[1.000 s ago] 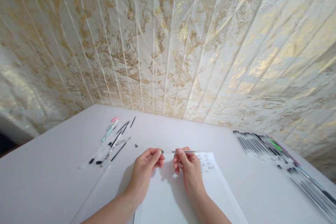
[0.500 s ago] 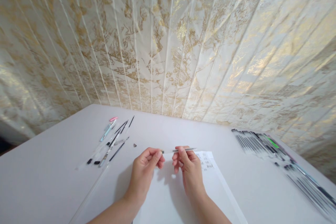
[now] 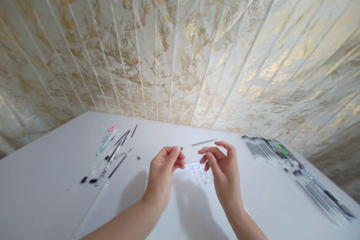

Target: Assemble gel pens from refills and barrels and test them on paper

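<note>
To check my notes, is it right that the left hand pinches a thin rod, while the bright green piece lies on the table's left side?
The bright green piece lies on the right side, as the head view shows, not the left.

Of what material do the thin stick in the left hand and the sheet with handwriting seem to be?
Thin stick: probably smooth plastic, from its slim, pale-and-dark body, though metal parts are possible. Sheet: likely matte paper, white, flat and without shine.

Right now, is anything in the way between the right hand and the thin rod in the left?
Nothing visible stands between the right hand and the thin rod pinched in the left hand; whether a right fingertip touches its far end is unclear.
</note>
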Demonstrator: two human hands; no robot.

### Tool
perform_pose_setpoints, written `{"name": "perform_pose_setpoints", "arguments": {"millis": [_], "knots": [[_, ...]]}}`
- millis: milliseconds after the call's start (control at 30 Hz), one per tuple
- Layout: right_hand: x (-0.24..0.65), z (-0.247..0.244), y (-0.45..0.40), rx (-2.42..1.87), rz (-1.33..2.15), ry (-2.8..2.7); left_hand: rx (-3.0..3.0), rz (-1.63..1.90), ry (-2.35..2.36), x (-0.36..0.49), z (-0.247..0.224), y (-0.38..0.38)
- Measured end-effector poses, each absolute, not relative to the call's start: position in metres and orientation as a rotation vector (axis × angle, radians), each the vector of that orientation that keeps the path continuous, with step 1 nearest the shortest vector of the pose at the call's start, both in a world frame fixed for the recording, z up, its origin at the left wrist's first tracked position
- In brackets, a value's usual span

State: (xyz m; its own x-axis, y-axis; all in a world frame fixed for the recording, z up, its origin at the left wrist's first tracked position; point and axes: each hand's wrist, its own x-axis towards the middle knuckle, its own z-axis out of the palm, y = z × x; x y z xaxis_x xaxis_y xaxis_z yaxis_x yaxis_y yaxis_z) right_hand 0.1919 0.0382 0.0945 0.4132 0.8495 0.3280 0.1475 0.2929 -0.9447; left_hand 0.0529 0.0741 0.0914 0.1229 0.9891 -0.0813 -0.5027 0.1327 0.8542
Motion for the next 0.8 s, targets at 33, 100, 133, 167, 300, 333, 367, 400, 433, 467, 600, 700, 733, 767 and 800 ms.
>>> {"name": "perform_pose_setpoints", "arguments": {"millis": [33, 100, 133, 167, 300, 333, 367, 400, 433, 467, 600, 700, 733, 767, 800], "knots": [[0.197, 0.094, 0.037, -1.302, 0.511, -1.198, 0.780, 1.235, 0.790, 0.055, 0.093, 0.071], [0.206, 0.090, 0.036, -1.492, 0.357, -1.401, 0.820, 1.168, 0.783, 0.057, 0.093, 0.063], [0.210, 0.088, 0.037, -1.565, 0.312, -1.456, 0.860, 1.129, 0.773, 0.057, 0.093, 0.057], [0.212, 0.086, 0.037, -1.612, 0.302, -1.475, 0.917, 1.078, 0.755, 0.056, 0.090, 0.052], [0.217, 0.083, 0.040, -1.569, 0.583, -1.292, 1.372, 0.734, 0.616, 0.047, 0.061, 0.036], [0.217, 0.083, 0.041, -1.524, 0.662, -1.225, 1.562, 0.684, 0.570, 0.044, 0.049, 0.035], [0.218, 0.083, 0.041, -1.487, 0.713, -1.172, 1.790, 0.676, 0.519, 0.041, 0.036, 0.035], [0.218, 0.081, 0.042, -1.463, 0.738, -1.141, 2.031, 0.731, 0.475, 0.037, 0.023, 0.036], [0.218, 0.080, 0.043, -1.455, 0.752, -1.128, 2.258, 0.787, 0.463, 0.034, 0.011, 0.039], [0.219, 0.077, 0.044, -1.458, 0.762, -1.126, 2.450, 0.833, 0.465, 0.031, 0.001, 0.042], [0.217, 0.058, 0.045, -1.512, 0.873, -1.153, 2.855, 0.811, 0.564, 0.022, -0.016, 0.052], [0.215, 0.044, 0.045, -1.521, 0.950, -1.106, 2.963, 0.804, 0.619, 0.020, -0.018, 0.056], [0.215, 0.042, 0.045, -1.519, 0.960, -1.090, 2.987, 0.804, 0.627, 0.019, -0.019, 0.057], [0.214, 0.040, 0.045, -1.516, 0.957, -1.082, 3.004, 0.799, 0.635, 0.019, -0.020, 0.057], [0.214, 0.040, 0.045, -1.515, 0.944, -1.084, 3.015, 0.795, 0.642, 0.019, -0.022, 0.057]]}}
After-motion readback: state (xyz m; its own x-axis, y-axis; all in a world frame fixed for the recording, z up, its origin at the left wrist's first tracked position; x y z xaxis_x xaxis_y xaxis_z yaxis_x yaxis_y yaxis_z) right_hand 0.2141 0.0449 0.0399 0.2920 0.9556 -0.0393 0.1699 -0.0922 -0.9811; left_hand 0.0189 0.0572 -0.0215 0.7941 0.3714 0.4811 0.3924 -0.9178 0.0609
